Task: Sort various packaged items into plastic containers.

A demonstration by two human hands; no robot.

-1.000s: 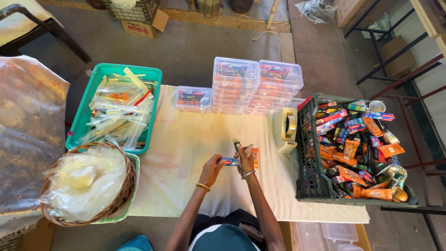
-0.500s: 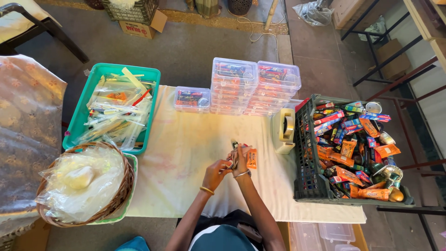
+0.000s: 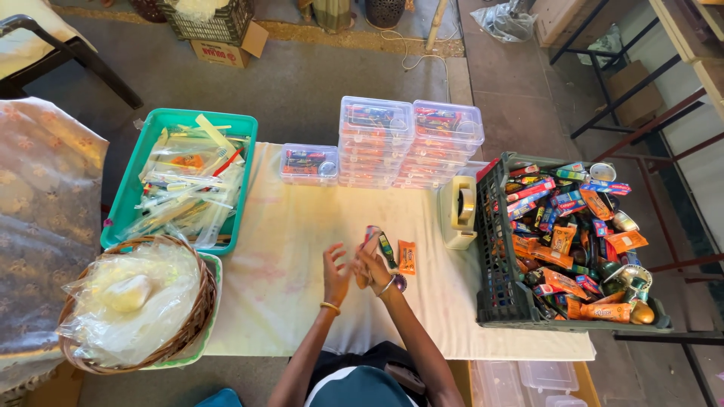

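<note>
My right hand (image 3: 371, 265) grips a small bundle of thin items (image 3: 375, 243), a pinkish tube and a dark green stick, held upright over the cream tablecloth (image 3: 279, 256). My left hand (image 3: 335, 273) is beside it with fingers spread, touching or just off the bundle; nothing lies in its palm. An orange sachet (image 3: 407, 257) lies flat on the cloth just right of my hands. A small round dark object (image 3: 399, 283) rests by my right wrist.
A dark crate (image 3: 494, 249) full of colourful sachets and tubes stands at right, a tape dispenser (image 3: 458, 212) beside it. Stacked clear plastic boxes (image 3: 411, 143) sit at the back. A green tray (image 3: 128, 188) of wrapped items and a wicker basket (image 3: 192, 316) of plastic bags stand at left.
My hands have come together and lifted the bundle upright. My left hand's fingers have opened away from it. The orange sachet stays on the cloth.
</note>
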